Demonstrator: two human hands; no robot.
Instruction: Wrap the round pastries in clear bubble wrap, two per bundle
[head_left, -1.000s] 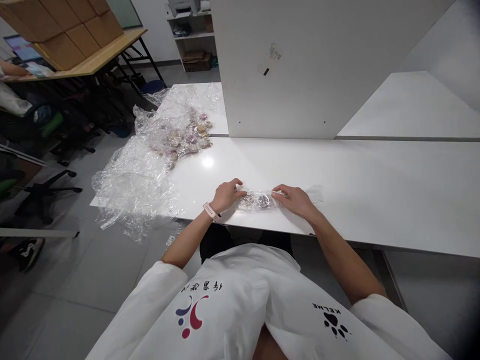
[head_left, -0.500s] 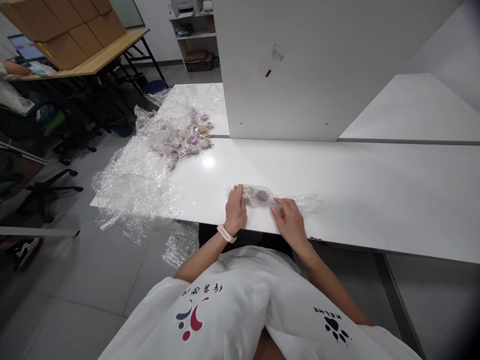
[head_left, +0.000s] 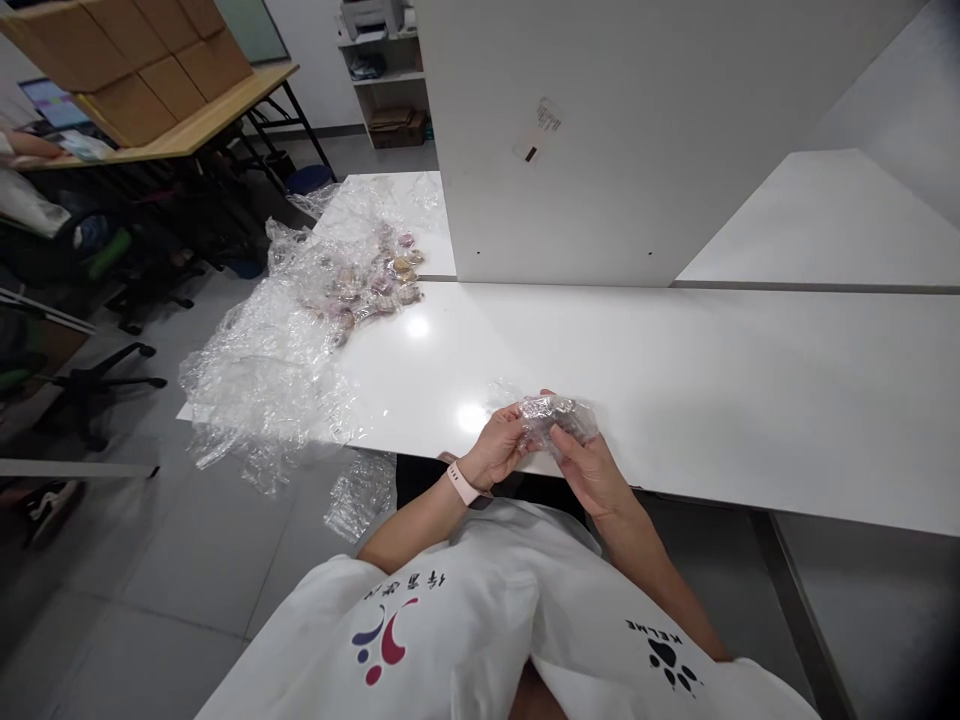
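Between my hands, just above the front edge of the white table (head_left: 720, 400), is a small bundle of clear plastic wrap (head_left: 553, 412) with something dark inside that I cannot make out. My left hand (head_left: 501, 445) grips the bundle's left side with bent fingers. My right hand (head_left: 589, 465) holds the other side, thumb on top and fingers behind it. A loose end of the wrap sticks out to the left over the tabletop. A pile of wrapped purplish and brownish pieces (head_left: 367, 285) lies at the table's left end.
Crumpled clear plastic (head_left: 262, 370) covers the table's left end and hangs over its edge. An upright white panel (head_left: 570, 170) stands behind the work area. Cardboard boxes (head_left: 172, 90) sit on a wooden table at back left, where another person's arm (head_left: 30, 145) shows.
The wrap lay stretched flat on the table with my hands over it. Now it is gathered into a bundle and lifted, held between both hands closer to my body.
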